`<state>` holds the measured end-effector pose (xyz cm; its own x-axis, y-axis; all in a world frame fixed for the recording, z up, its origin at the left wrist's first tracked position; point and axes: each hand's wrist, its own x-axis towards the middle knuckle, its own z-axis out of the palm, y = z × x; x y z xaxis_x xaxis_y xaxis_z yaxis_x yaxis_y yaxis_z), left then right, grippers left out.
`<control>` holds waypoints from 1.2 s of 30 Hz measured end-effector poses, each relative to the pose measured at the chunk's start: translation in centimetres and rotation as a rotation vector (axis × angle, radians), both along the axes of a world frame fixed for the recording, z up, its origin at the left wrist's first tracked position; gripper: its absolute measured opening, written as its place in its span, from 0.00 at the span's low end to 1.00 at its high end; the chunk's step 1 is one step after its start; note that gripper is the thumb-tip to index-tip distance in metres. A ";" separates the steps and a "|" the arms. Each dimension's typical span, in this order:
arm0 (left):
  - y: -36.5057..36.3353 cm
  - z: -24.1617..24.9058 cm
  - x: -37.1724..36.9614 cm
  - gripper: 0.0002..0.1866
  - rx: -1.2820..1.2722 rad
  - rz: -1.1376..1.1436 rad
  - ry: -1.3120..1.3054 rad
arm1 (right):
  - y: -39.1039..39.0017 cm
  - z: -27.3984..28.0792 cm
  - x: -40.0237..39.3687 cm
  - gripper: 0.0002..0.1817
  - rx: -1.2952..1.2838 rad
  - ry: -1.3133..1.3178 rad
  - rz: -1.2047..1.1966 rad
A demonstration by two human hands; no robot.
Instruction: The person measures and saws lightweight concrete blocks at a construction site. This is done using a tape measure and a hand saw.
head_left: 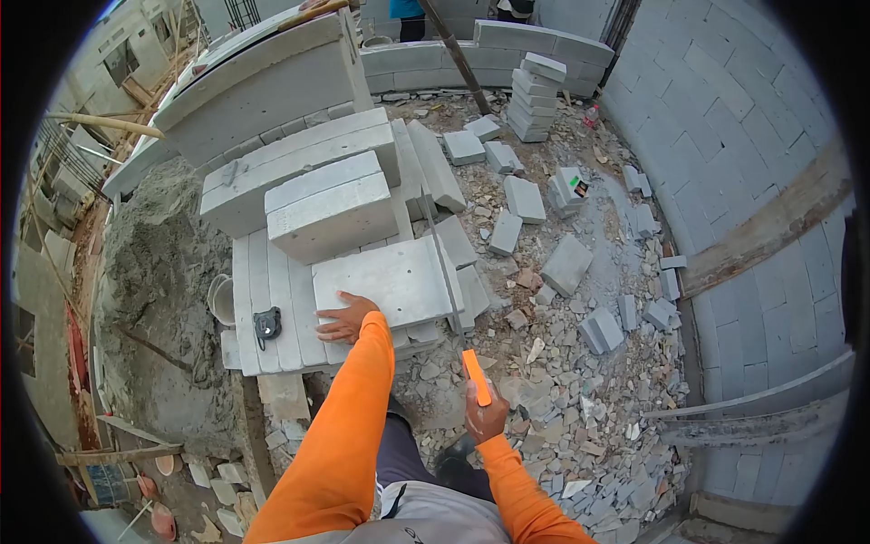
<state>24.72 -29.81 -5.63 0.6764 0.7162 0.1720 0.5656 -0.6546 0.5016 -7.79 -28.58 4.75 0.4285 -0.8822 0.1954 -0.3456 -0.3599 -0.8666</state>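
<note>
My right hand (pixel 487 414) is wrapped round the orange handle of a hand saw (pixel 475 376). The saw's long grey blade (pixel 444 263) runs up and away from me, along the right end of a light grey concrete block (pixel 390 281). Flat on top of that block, near its front left corner, lies my left hand (pixel 350 319) with its fingers spread. The block rests on a stack of similar blocks (pixel 263 299). A black tape measure (pixel 266 325) lies on the stack, left of my left hand.
More blocks (pixel 331 213) stand behind the sawn one. Rubble (pixel 580 408) and loose offcuts (pixel 601 331) cover the ground to the right, before a block wall (pixel 752 181). A sand heap (pixel 159 263) and a bucket (pixel 222 299) are at left. People stand beyond the low wall (pixel 408 59).
</note>
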 end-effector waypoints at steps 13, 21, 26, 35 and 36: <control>-0.5 0.8 0.1 0.39 0.060 0.022 0.185 | -0.4 -2.2 1.0 0.19 0.044 0.010 0.041; -0.5 0.8 -0.1 0.40 0.055 0.001 0.192 | -0.3 -2.3 0.9 0.19 0.064 0.027 0.073; -0.4 -0.7 0.1 0.41 0.053 -0.010 0.061 | 0.0 -1.5 1.1 0.19 0.043 0.049 0.068; -0.3 -0.9 0.2 0.42 0.009 -0.024 0.075 | 0.1 -0.8 1.8 0.18 0.111 0.046 0.043; -0.3 -0.8 0.2 0.42 0.004 -0.028 0.074 | 0.1 -0.8 1.8 0.18 0.123 0.040 0.042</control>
